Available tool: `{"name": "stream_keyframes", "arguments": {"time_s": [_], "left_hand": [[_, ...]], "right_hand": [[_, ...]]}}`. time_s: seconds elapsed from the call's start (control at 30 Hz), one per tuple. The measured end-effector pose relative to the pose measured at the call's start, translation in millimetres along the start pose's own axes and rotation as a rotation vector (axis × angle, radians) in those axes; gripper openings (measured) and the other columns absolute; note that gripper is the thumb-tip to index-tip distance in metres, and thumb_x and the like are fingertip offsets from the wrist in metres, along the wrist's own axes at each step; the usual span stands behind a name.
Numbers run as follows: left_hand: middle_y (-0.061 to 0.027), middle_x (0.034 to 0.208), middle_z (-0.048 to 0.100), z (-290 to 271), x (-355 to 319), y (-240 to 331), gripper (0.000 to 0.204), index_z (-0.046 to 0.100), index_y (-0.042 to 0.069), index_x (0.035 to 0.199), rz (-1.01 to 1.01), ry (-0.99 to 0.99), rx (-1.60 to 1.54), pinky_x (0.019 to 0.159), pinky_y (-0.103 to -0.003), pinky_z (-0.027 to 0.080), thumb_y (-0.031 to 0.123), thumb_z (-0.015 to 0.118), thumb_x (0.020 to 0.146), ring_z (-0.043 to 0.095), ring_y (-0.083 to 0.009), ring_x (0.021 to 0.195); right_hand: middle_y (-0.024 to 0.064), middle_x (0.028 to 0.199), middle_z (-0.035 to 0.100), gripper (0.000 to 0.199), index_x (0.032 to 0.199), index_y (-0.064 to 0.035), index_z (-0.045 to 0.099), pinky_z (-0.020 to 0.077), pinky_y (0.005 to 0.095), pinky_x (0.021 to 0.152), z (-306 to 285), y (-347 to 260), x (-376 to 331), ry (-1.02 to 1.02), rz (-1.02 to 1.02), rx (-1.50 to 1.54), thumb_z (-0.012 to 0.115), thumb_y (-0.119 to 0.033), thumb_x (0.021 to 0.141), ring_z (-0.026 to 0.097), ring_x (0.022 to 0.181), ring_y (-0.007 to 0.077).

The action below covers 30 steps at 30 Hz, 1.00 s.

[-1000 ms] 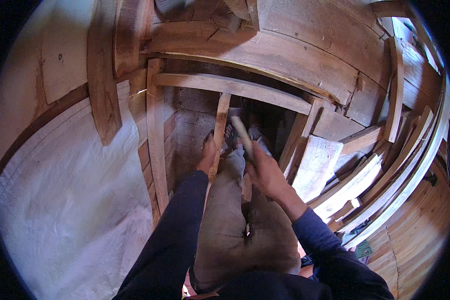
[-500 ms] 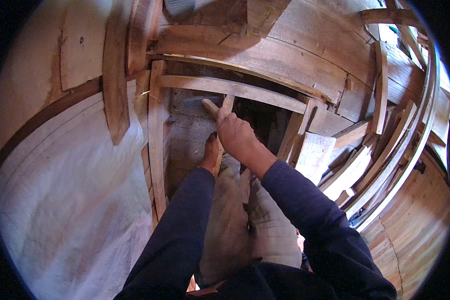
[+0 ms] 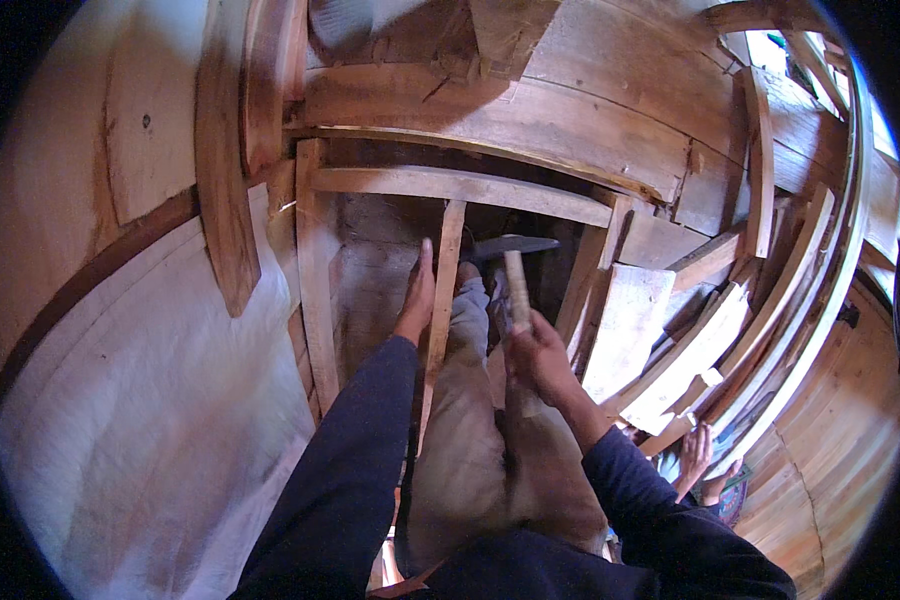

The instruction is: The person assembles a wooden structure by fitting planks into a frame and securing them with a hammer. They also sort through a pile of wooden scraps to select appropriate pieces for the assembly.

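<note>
My right hand (image 3: 542,355) is closed round the wooden handle of a hammer (image 3: 516,285), held over my right thigh. The metal head points away from me and to the right, below the crossbar. Beside an upright wooden slat (image 3: 440,310), my left hand (image 3: 419,292) has its fingers stretched out along the slat's left side; its palm faces the wood, and I cannot tell whether it presses on it. The slat's top end meets the underside of a horizontal wooden crossbar (image 3: 460,186).
A wooden post (image 3: 315,290) and a slanted one (image 3: 582,285) flank the opening. Loose planks (image 3: 690,370) lie to the right, where another person's hands (image 3: 696,455) show. A pale sheet (image 3: 150,390) covers the left side. A board (image 3: 228,200) hangs down beside it.
My right hand has moved from the slat down and to the right with the hammer. The left hand's fingers now extend upward beside the slat. Another person's hands have appeared at the right.
</note>
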<state>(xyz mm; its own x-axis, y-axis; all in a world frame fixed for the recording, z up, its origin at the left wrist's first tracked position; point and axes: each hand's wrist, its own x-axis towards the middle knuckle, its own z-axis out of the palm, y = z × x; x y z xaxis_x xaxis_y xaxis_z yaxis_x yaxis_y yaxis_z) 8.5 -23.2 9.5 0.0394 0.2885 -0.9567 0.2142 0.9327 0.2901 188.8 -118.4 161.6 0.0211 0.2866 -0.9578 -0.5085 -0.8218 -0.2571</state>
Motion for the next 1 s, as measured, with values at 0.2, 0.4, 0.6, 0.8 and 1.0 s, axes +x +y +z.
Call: {"name": "stream_keyframes", "arguments": {"time_s": [0.2,0.4,0.6,0.8,1.0], "left_hand": [[-0.0209,0.150,0.033,28,20,91,0.104,0.030,0.000,0.147,0.001,0.129,0.120,0.110,-0.038,0.028,0.082,0.026,0.084,0.034,-0.0334,0.136],[-0.0213,0.156,0.022,51,27,81,0.112,0.020,0.001,0.151,-0.062,0.258,0.124,0.115,-0.041,0.020,0.088,0.019,0.080,0.022,-0.0355,0.143],[-0.0164,0.160,0.007,46,35,67,0.108,0.008,0.009,0.155,0.136,0.287,0.114,0.117,-0.046,0.009,0.087,0.016,0.080,0.006,-0.0336,0.148],[-0.0168,0.160,0.011,55,25,74,0.109,0.010,0.005,0.154,0.087,0.322,0.167,0.118,-0.042,0.010,0.087,0.017,0.081,0.010,-0.0325,0.147],[-0.0210,0.155,0.025,25,52,56,0.105,0.025,-0.001,0.150,0.148,0.389,0.230,0.116,-0.039,0.018,0.082,0.022,0.085,0.022,-0.0328,0.144]], "right_hand": [[-0.0008,0.068,0.051,0.023,0.097,-0.0083,0.051,0.0428,0.0260,0.041,-26,6,115,-0.149,0.077,0.009,0.062,-0.027,0.094,0.048,0.048,0.0096],[-0.0034,0.065,0.047,0.018,0.100,-0.0094,0.050,0.0413,0.0224,0.038,-23,-12,175,-0.373,0.124,0.168,0.062,-0.020,0.093,0.044,0.046,0.0050],[-0.0051,0.065,0.044,0.019,0.107,-0.0118,0.050,0.0370,0.0216,0.037,-33,-5,183,-0.553,0.125,0.131,0.061,-0.015,0.092,0.041,0.044,0.0043],[-0.0045,0.068,0.046,0.020,0.109,-0.0135,0.053,0.0387,0.0229,0.038,-38,4,193,-0.669,0.165,0.201,0.062,-0.019,0.091,0.043,0.045,0.0056],[-0.0034,0.068,0.047,0.016,0.105,-0.0146,0.052,0.0402,0.0241,0.040,-26,-5,177,-0.569,0.145,0.209,0.061,-0.018,0.092,0.045,0.047,0.0067]]}}
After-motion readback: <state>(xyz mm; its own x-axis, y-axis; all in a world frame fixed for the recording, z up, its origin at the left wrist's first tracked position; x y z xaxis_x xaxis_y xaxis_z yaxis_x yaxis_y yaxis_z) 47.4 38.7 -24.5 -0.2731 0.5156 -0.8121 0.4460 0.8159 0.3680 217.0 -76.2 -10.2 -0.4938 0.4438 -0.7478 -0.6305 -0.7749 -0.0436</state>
